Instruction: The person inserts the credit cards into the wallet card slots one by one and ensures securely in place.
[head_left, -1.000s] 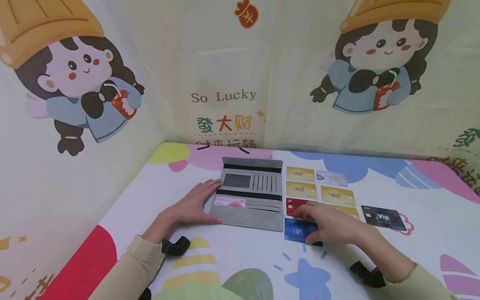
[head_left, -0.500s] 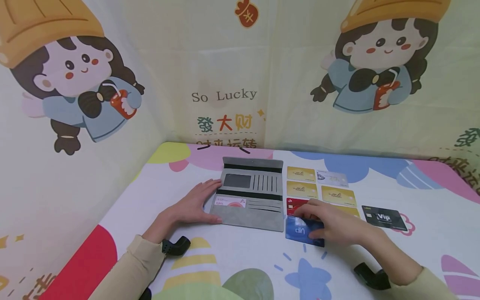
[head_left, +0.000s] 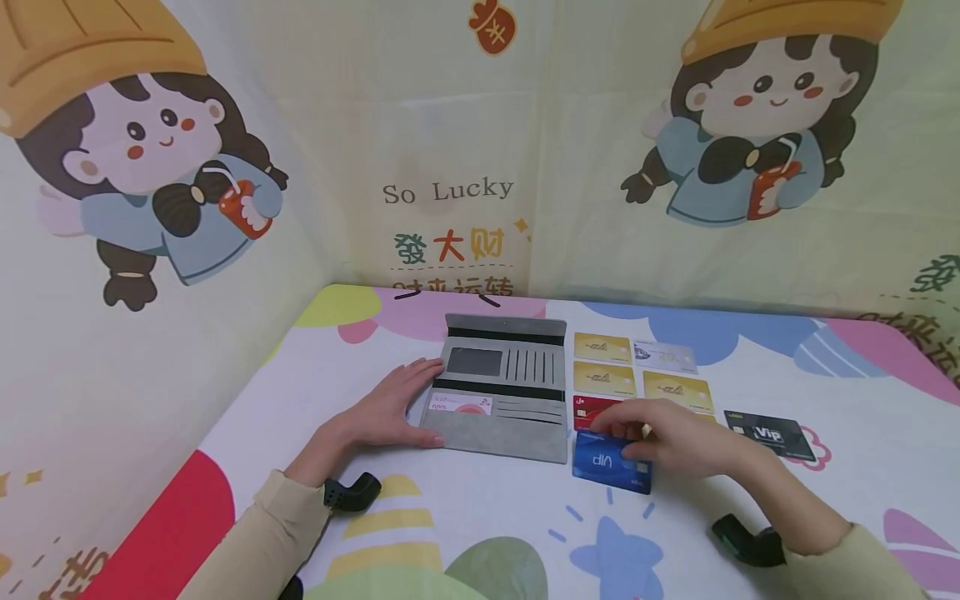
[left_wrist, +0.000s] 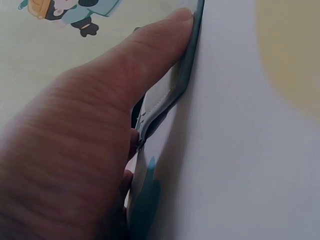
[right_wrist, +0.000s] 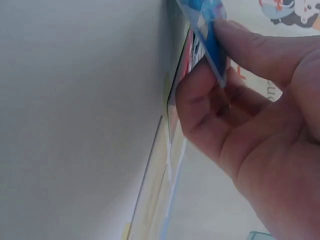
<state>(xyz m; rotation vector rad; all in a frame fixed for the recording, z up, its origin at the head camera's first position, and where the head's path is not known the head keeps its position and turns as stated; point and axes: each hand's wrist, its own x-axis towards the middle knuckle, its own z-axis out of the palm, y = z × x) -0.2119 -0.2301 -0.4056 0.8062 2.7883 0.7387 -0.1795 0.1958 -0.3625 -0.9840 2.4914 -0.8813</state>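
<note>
A grey wallet [head_left: 495, 433] lies unfolded on the table, with a pink and white card [head_left: 461, 404] in one of its lower slots. My left hand [head_left: 382, 408] rests along its left edge, fingers spread and thumb at the lower corner; the left wrist view has the thumb [left_wrist: 150, 50] on the wallet's edge. With thumb and fingers my right hand [head_left: 678, 437] pinches a blue VIP card [head_left: 611, 460], which is tilted up in the right wrist view. Just behind it lies a red card [head_left: 588, 412], partly covered by the right fingers.
Gold cards [head_left: 602, 348] and a silver card [head_left: 665, 357] lie in rows right of the wallet. A black VIP card [head_left: 768, 435] sits farther right, beyond the right hand. A printed cloth wall [head_left: 585, 183] stands behind the table.
The blue card has come up from the table into my right hand's pinch and shifted slightly right and nearer. My left hand and the wallet have stayed in place.
</note>
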